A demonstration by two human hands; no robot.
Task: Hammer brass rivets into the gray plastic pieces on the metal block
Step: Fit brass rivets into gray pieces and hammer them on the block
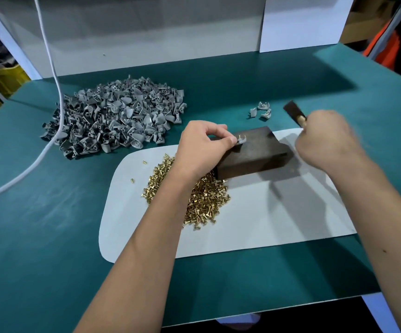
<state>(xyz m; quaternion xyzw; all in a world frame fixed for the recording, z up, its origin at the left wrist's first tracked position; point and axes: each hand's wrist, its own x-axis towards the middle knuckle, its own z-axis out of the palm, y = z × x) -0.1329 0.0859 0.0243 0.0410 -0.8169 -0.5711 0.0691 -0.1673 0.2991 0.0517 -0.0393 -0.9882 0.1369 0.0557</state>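
Early in the batch: one gray plastic piece (241,140) is sitting on the metal block (252,152) with the hammer (293,111) raised.

The left hand (203,146) is pinching the piece between thumb and fingertips, steadying it on the block's top face near its left edge; whether a rivet is seated in it is too small to tell. The right hand (324,140), blurred, is wrapping around the hammer handle, holding the head above and beyond the block's right end, well apart from the piece. Only a few small gray pieces (261,110) are lying beyond the block, likely finished ones. Left of the block, the big heap of gray pieces (112,118) and, just in front of it, the brass rivets (204,198) are waiting, so most work seems left.
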